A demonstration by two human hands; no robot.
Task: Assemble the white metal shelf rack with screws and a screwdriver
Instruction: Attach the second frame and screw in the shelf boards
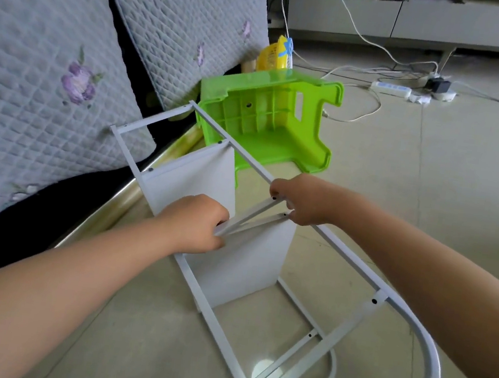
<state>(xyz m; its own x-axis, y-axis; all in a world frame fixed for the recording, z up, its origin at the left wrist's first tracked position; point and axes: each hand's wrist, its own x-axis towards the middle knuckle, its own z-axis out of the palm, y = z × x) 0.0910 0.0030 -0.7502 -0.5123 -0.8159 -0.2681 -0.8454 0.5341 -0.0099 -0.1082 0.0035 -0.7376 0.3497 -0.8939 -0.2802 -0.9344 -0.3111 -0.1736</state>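
Pale floor tiles (432,198) fill the right of the frame, with a quilted floral mattress (51,64) leaning at upper left and an overturned green stool (267,121) beyond the work. Lying on its side at centre is the partly built rack (231,260), its long axis running from the square end at centre left, near the mattress, down to the curved tube ends at lower right. Two white panels (192,177) stand on edge between the side rails. At mid-frame the left hand (195,226) curls its fingers round the near end of a thin crossbar (254,213), while the right hand (301,199) pinches the far end against the upper rail (345,250), seemingly lining it up with a dark screw hole; whether a screw sits between those fingertips cannot be told. No screwdriver is visible. The thin tubing looks light and fairly stiff, though the half-joined frame would likely rack and twist if lifted by one corner. Painted metal appears smooth and could slip, so the rails close to a joint look the safest grip. A power strip (390,88) and cables lie at upper right.
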